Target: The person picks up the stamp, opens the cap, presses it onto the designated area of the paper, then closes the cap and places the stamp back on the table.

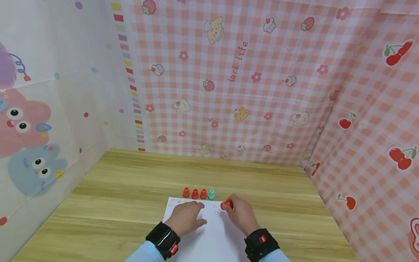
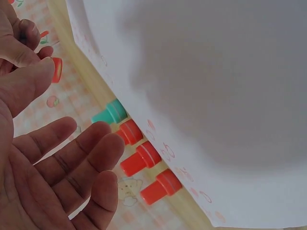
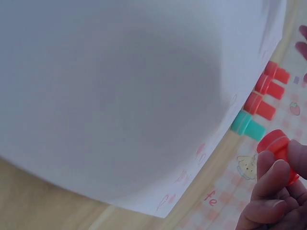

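My right hand (image 1: 241,214) pinches a red toy stamp (image 1: 226,205) between thumb and fingers over the far right corner of a white paper sheet (image 1: 212,240). The stamp's wide end faces left in the head view; the right wrist view shows its red barrel (image 3: 273,142) in the fingertips. Spread over the sheet's far left part is my left hand (image 1: 184,217), fingers extended and holding nothing. Small reddish prints (image 2: 168,151) run along the sheet's far edge. Beyond that edge stand three red stamps (image 1: 195,193) and a teal stamp (image 1: 211,194) in a row.
The sheet lies on a wood-grain table (image 1: 131,182). A pink checked cloth (image 1: 229,91) hangs behind the table, another checked cloth (image 1: 376,120) on the right, and a white cartoon cloth (image 1: 82,72) on the left.
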{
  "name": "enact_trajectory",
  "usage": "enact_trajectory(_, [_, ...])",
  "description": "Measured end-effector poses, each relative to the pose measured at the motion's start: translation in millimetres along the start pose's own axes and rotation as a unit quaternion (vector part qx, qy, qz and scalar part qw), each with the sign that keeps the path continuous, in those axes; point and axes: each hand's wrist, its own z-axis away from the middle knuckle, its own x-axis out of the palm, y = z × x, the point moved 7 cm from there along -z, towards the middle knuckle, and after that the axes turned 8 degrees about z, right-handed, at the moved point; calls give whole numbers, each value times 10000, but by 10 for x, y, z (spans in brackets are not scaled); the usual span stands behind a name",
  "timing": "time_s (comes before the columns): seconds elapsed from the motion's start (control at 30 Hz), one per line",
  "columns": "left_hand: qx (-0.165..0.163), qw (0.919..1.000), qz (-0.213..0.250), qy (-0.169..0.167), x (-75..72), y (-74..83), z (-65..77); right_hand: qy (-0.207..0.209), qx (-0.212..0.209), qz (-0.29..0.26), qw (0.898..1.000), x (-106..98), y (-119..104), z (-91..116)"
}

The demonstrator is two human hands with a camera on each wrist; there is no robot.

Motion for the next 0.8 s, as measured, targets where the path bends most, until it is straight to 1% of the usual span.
enact_trajectory(0.1, [23,10000,16,19,2,7,-11,85,-56,-30,9999,-10,-29,45])
enact_trajectory(0.2, [1,10000,85,-21,14,16,-31,109,-19,-144,9998,-20,-41,89])
enact_trajectory(0.3, [17,9999,108,-42,26,33,-48,155,-65,-391,9991,-28,-60,133])
enact_trajectory(0.4, [111,9999,116,-19,35,60,-60,194,-232,-622,9976,-8,-86,172])
enact_trajectory(0.6, [272,9996,76,47,58,98,-77,53,-390,-1112,9930,51,-141,225])
enact_trajectory(0.8, [446,9988,16,220,48,129,-72,-153,-454,-1718,9840,70,-210,262])
